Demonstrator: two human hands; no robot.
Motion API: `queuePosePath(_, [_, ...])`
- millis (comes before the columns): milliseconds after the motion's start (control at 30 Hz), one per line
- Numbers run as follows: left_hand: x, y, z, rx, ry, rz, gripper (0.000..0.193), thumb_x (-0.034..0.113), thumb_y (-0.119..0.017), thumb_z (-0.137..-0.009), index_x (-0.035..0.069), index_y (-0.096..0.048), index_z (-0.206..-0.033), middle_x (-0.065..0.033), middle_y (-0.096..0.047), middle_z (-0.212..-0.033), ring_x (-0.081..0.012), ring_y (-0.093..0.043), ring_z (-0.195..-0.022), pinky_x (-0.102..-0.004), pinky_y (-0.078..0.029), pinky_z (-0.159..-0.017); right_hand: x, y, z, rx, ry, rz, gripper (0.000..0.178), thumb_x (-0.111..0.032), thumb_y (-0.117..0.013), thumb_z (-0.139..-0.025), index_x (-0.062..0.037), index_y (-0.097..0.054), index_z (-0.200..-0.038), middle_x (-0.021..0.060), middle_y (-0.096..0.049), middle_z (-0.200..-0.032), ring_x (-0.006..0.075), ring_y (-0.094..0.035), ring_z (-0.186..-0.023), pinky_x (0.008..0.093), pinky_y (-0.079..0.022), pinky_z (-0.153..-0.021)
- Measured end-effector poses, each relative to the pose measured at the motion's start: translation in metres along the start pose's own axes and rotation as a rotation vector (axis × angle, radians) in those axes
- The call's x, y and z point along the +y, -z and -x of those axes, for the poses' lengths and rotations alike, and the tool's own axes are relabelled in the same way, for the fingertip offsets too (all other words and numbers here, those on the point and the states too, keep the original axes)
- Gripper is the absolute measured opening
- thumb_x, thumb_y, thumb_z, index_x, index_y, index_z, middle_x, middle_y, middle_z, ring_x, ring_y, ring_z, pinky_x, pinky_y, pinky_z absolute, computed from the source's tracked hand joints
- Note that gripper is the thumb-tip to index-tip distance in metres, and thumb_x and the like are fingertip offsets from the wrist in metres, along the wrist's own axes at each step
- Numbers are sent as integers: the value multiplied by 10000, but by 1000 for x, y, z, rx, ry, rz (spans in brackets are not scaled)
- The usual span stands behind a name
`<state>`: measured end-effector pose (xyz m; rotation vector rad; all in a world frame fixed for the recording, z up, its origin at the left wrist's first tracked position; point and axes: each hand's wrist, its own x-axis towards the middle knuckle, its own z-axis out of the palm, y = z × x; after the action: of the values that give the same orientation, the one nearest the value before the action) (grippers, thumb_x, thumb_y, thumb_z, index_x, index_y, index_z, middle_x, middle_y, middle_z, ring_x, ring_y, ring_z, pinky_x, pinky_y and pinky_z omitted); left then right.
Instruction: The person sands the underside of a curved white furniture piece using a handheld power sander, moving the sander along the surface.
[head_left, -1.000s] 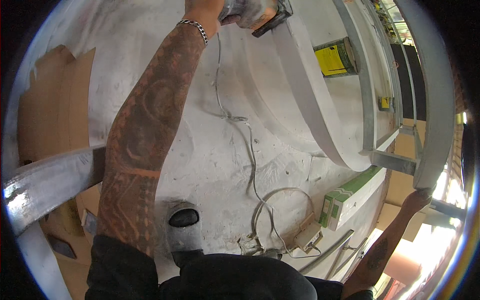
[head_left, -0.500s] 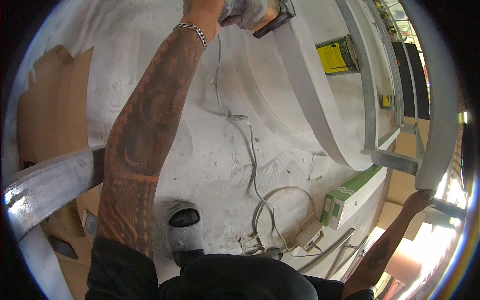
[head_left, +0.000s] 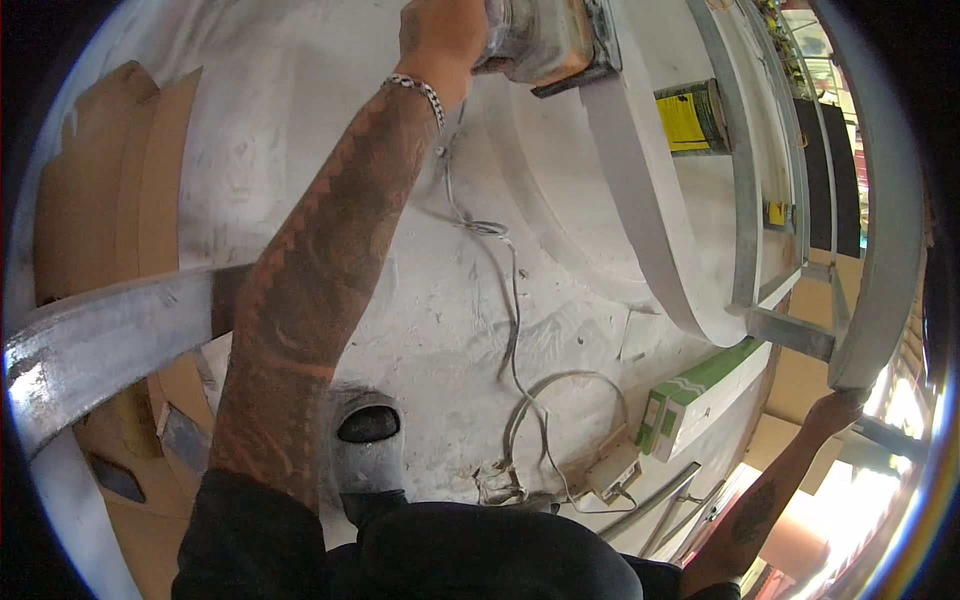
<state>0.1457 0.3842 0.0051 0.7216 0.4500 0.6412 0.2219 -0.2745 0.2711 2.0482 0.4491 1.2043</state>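
Observation:
At the top, my left hand (head_left: pixel 445 40) is closed around a dusty electric sander (head_left: pixel 550 42). The sander's dark flat pad rests against the edge of a curved, white-coated frame piece (head_left: pixel 640 190). From below the sander a grey power cord (head_left: pixel 512 290) runs down over the floor. Over at the right, my right hand (head_left: pixel 835 408) grips the lower end of another curved grey frame piece (head_left: pixel 878 290). Its fingers are partly hidden by that piece. A straight metal crossbar (head_left: pixel 790 332) joins the curved parts.
A can with a yellow label (head_left: pixel 690 118) lies inside the frame. Near my feet are a green-and-white box (head_left: pixel 690 400), a white power adapter or socket box (head_left: pixel 612 470) and metal bars (head_left: pixel 660 510). At left, another curved metal piece (head_left: pixel 110 330) passes over cardboard (head_left: pixel 110 200).
My left hand and the sander have shifted right and slightly down along the frame edge. My right hand keeps its grip in nearly the same place.

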Motion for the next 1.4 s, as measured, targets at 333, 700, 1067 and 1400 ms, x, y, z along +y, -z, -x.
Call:
queuePosePath(333, [5,-3,71,88,-6,-102,532,303,-718,-773,-76,-558,-1112,-144,-646,-959,-215,-637,-833,-343,-527,-738,-21,17,-15,-71,-140,-251,428,-100,-460,-921,117,-412,-1287,303,-491,-1267,466,-475,-1174,534,-391,-1024])
queuePosePath(700, [-24,-1,129,27,-98,-251,546,327,-690,-802,-47,-531,-1166,-123,-636,-967,-201,-617,-899,-338,-516,-782,-37,24,-16,-4,-270,-505,451,-216,-415,-953,103,-440,-1271,302,-503,-1242,450,-493,-1147,519,-393,-995])
queuePosePath(1067, [0,4,57,30,-6,-116,498,264,-710,-768,-71,-551,-1101,-145,-639,-975,-212,-638,-845,-338,-532,-749,-45,27,-20,13,-338,-637,509,-333,-370,-986,89,-469,-1254,301,-514,-1218,435,-511,-1119,504,-395,-966])
queuePosePath(1400, [11,5,-4,11,36,-140,265,279,-646,-828,19,-653,-878,-70,-625,-788,-194,-620,-672,-346,-494,-599,9,-14,5,35,-120,-267,532,-358,-347,-997,81,-461,-1274,312,-502,-1231,449,-495,-1150,512,-385,-974])
